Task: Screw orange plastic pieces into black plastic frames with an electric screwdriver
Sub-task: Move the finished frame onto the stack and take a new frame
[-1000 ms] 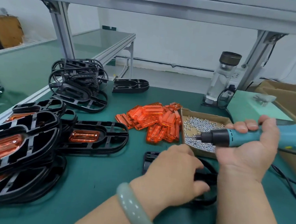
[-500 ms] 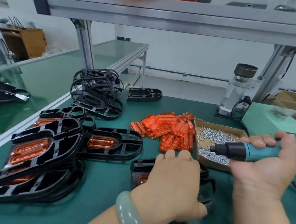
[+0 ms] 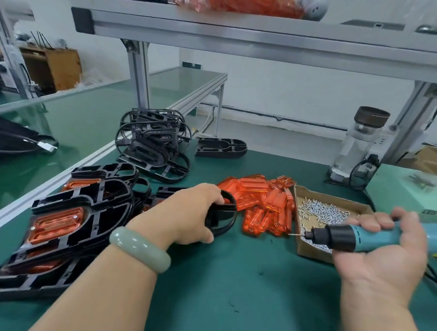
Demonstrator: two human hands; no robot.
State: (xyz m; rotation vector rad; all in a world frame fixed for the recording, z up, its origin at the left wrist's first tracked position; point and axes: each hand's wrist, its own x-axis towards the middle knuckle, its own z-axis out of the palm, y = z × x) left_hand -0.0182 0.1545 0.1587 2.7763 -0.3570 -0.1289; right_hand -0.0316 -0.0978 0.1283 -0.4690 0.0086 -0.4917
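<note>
Left hand (image 3: 189,214), gripping black frame (image 3: 220,223), shifted left beside finished stack (image 3: 102,209); right hand (image 3: 380,254) grips screwdriver (image 3: 356,236) above box (image 3: 307,247) edge; green bench (image 3: 243,282) between wrists.

One view only for you: head-worn wide-angle, facing forward and down across the green bench (image 3: 256,282) at close range (edges bow from the lens). Low in frame you see your left hand (image 3: 191,215) near centre, right hand (image 3: 383,257) lower right. The overhead shelf (image 3: 245,36) crosses the top; the white wall (image 3: 280,92) sits far behind.
</note>
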